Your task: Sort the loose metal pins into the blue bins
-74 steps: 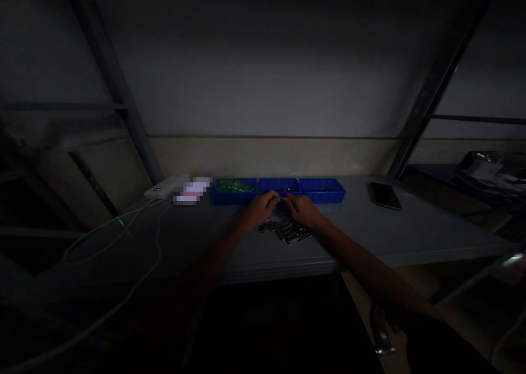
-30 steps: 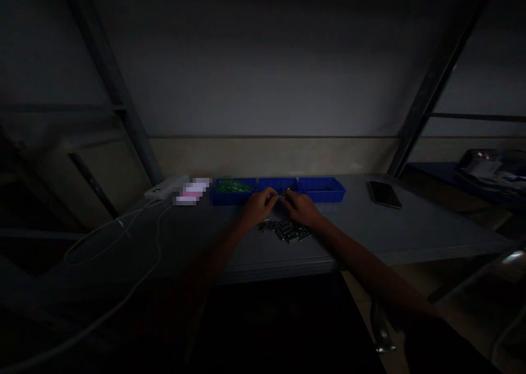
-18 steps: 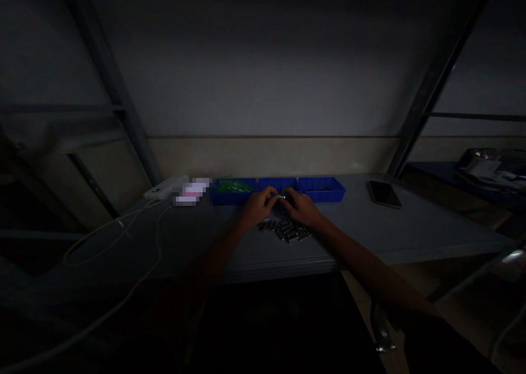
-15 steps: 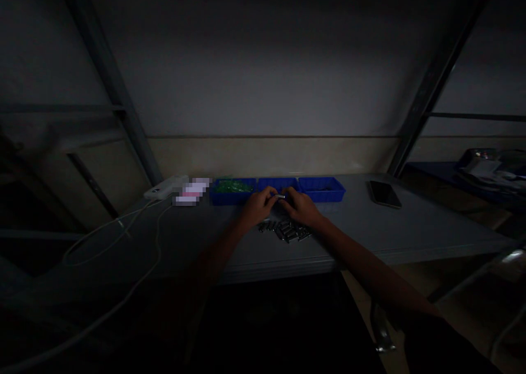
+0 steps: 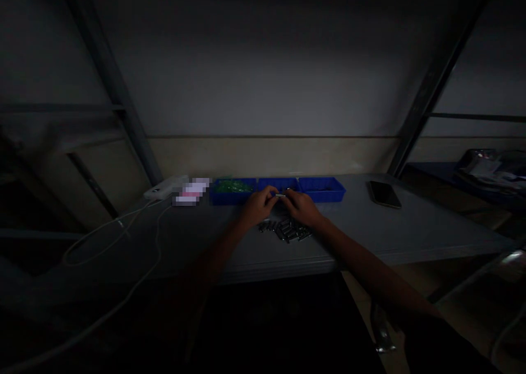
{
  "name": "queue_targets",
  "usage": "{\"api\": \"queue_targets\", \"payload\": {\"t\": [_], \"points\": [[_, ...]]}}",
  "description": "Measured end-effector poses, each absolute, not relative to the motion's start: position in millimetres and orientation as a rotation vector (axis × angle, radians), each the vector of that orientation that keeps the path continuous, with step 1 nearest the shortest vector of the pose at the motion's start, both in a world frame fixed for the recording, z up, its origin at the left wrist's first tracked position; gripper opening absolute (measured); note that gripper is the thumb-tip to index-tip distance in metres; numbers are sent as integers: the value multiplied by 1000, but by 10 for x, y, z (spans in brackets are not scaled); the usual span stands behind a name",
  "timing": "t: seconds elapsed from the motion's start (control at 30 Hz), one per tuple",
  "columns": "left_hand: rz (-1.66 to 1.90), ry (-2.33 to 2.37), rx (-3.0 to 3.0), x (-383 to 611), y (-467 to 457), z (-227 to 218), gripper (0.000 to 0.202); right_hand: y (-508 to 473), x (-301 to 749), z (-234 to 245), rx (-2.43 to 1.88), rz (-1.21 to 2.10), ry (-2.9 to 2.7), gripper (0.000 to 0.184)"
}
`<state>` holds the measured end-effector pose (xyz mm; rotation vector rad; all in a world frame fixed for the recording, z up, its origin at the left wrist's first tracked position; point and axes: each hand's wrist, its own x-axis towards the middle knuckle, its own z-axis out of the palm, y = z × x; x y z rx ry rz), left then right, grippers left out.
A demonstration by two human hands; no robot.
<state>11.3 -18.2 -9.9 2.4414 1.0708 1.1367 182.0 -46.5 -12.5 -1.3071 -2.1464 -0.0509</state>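
In dim light my left hand (image 5: 258, 206) and my right hand (image 5: 303, 207) meet over the grey table (image 5: 411, 226), fingers pinched together. Between the fingertips shows a small pale metal piece (image 5: 280, 195), held by both hands. Just below the hands lies a heap of several small dark metal cylinders (image 5: 286, 231). Behind the hands stand three blue trays in a row: the left tray (image 5: 232, 190) holds green bits, the middle tray (image 5: 279, 183) is partly hidden by my fingers, the right tray (image 5: 322, 189) looks nearly bare.
A dark phone (image 5: 384, 194) lies on the table to the right. A white power adapter (image 5: 165, 187) with a white cable (image 5: 154, 242) sits at the left, beside a blurred pink-white item (image 5: 191, 191). Dark metal frame posts rise on both sides.
The hands have stayed together in nearly the same spot. The pale piece between the fingertips shows a little more clearly than 2.5 s ago.
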Motion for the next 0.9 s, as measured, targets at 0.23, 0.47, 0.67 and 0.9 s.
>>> {"api": "queue_targets", "payload": {"t": [0.23,0.47,0.67,0.9], "points": [[1149,1082,2450,103,-173,-103,22,-453,1828,-150,-1312,-41,-2109,26],[1148,1058,2450,101,-179,-93,22,-466,1816,-130,-1323,-70,-2137,25],[1121,1084,2462,108,-193,-69,20,-463,1828,-149,-1274,-20,-2104,26],[1103,1056,2470,108,-195,-77,21,-459,1824,-151,-1266,-61,-2103,25]]}}
